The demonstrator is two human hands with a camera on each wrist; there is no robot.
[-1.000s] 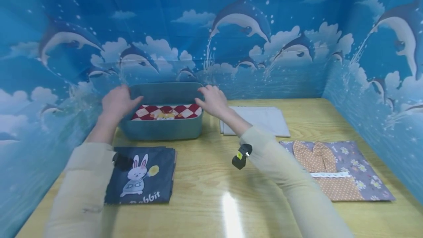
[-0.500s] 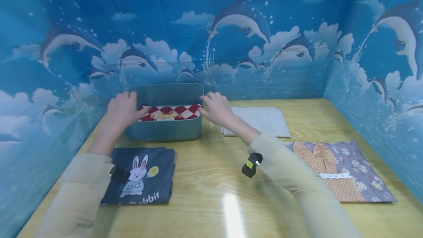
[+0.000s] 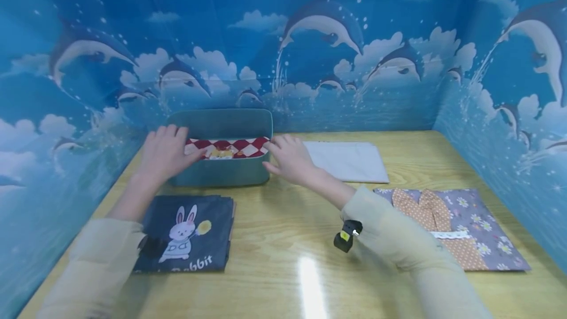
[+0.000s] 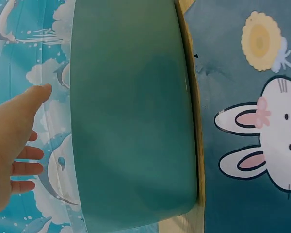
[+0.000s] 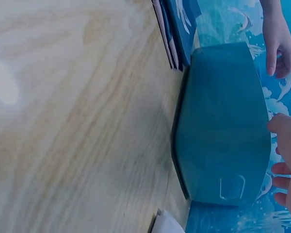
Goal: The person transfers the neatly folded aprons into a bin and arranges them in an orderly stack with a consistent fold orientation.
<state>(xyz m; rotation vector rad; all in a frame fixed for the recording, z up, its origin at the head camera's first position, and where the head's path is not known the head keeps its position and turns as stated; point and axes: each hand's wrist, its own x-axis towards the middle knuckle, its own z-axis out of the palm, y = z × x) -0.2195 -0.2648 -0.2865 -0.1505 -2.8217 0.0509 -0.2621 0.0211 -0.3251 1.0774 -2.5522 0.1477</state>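
A blue-green bin (image 3: 221,174) stands at the back left of the table, with a red-and-cream checked cloth (image 3: 252,147) inside it. My left hand (image 3: 165,154) is above the bin's left end, fingers extended and thumb apart; the left wrist view shows this hand (image 4: 14,141) apart from the rim. At the opposite end is my right hand (image 3: 292,159), its fingers loosely bent. In the right wrist view the thumb of that hand (image 5: 288,158) overlaps the bin's rim, and I cannot tell whether it touches. Neither hand holds anything.
A dark folded cloth with a rabbit print (image 3: 186,235) lies in front of the bin. Right of the bin is a folded white cloth (image 3: 347,161). A purple floral cloth with a brown dotted bow (image 3: 456,230) lies farther right. Blue dolphin-print curtains (image 3: 310,38) surround the table.
My left hand has moved right and toward me from the bin's back left corner. My right hand has drawn back slightly toward me and right. The bin stays in place.
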